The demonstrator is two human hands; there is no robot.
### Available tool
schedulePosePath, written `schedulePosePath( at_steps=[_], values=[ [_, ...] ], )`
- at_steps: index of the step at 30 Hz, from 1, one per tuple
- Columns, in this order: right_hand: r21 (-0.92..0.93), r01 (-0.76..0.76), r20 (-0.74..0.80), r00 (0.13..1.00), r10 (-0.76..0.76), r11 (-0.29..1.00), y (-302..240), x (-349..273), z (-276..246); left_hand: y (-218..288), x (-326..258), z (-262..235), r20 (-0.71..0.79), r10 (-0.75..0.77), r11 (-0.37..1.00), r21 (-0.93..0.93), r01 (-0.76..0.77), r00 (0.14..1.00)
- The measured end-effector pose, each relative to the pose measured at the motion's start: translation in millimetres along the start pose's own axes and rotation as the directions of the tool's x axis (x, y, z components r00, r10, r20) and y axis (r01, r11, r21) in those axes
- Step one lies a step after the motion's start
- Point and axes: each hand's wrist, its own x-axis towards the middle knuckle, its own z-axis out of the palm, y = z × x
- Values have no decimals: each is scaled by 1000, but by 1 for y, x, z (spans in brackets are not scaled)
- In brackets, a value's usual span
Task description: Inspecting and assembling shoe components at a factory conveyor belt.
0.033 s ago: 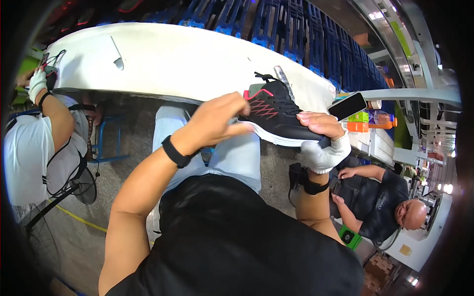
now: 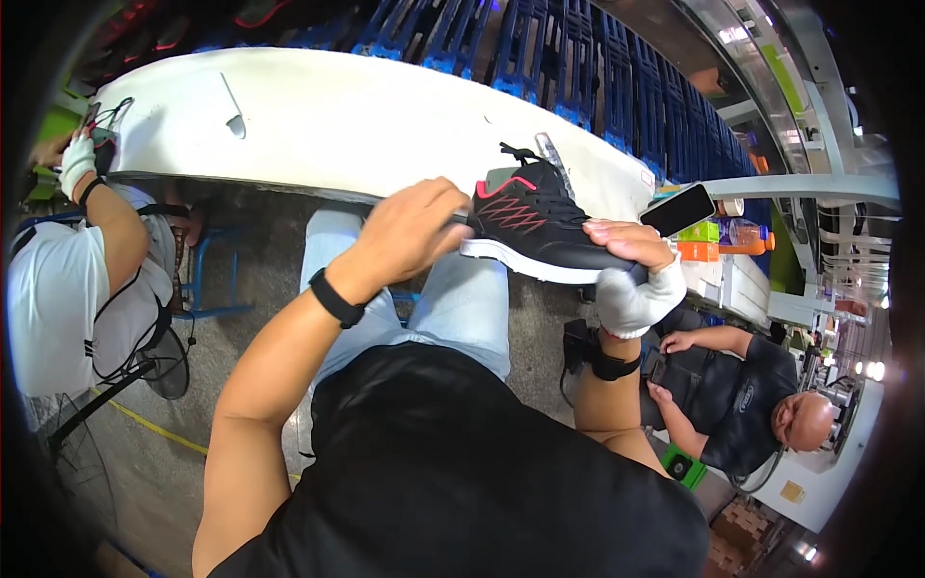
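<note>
A black sneaker (image 2: pixel 525 226) with red zigzag stitching, a red-edged collar and a white sole is tilted at the near edge of the table, its toe to the right. My right hand (image 2: pixel 631 252), in a partly fingerless white glove, grips it around the toe, fingers on top and the gloved thumb side below. At the heel is my bare left hand (image 2: pixel 414 229), its fingers curled together. Something small and dark shows by its fingertips, too unclear to name. A clear, shiny, narrow object (image 2: pixel 553 159) lies behind the sneaker.
The curved white table (image 2: pixel 318 116) carries a thin pointed tool (image 2: pixel 234 123) at left. A phone (image 2: pixel 682 210) and an orange bottle (image 2: pixel 750 236) are at right. Blue slatted racks (image 2: pixel 568 58) stand beyond. Co-workers sit at left (image 2: pixel 87 270) and right (image 2: pixel 723 385).
My left hand has drawn left, off the sneaker's side to behind its heel, and its fingers have closed together. The sneaker has shifted slightly in my right hand's grip.
</note>
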Motion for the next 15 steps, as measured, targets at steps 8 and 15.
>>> schedulePosePath(
  at_steps=[8, 15],
  values=[
    [420, -515, -135, 779, 613, 747, 96, -20, 27, 34, 17, -126, 7, 421, 876, 256, -408, 907],
    [415, -341, 241, 935, 260, 844, 54, 41, 90, 42, 67, -133, 163, -32, 993, 116, 13, 986]
  ],
)
